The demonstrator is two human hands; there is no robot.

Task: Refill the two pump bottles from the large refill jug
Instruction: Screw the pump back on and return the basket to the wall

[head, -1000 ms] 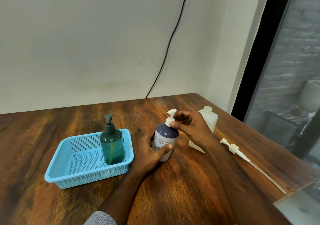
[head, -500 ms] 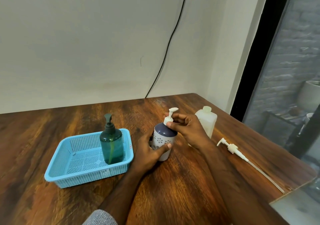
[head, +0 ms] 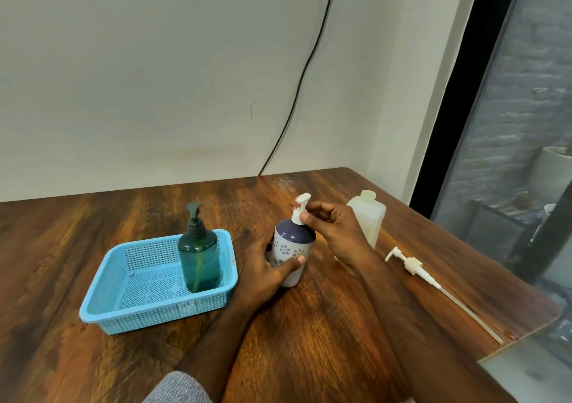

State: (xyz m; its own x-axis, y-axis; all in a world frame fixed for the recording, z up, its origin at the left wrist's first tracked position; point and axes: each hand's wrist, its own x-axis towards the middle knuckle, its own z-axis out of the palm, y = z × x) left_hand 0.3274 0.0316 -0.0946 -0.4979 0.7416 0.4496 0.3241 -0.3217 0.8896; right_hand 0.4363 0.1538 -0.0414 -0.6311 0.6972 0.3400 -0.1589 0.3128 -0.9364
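Wood-grain surface (head: 325, 325), by a pale wall: left hand (head: 266, 269) grips the upright purple-and-white floral pump bottle (head: 291, 254); right hand (head: 335, 229), directly above, pinches its white pump collar (head: 297, 216), axis vertical.

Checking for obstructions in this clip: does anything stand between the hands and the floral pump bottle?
Nothing visible does. The left hand already grips the floral pump bottle by its body, and the right hand pinches its white pump head.
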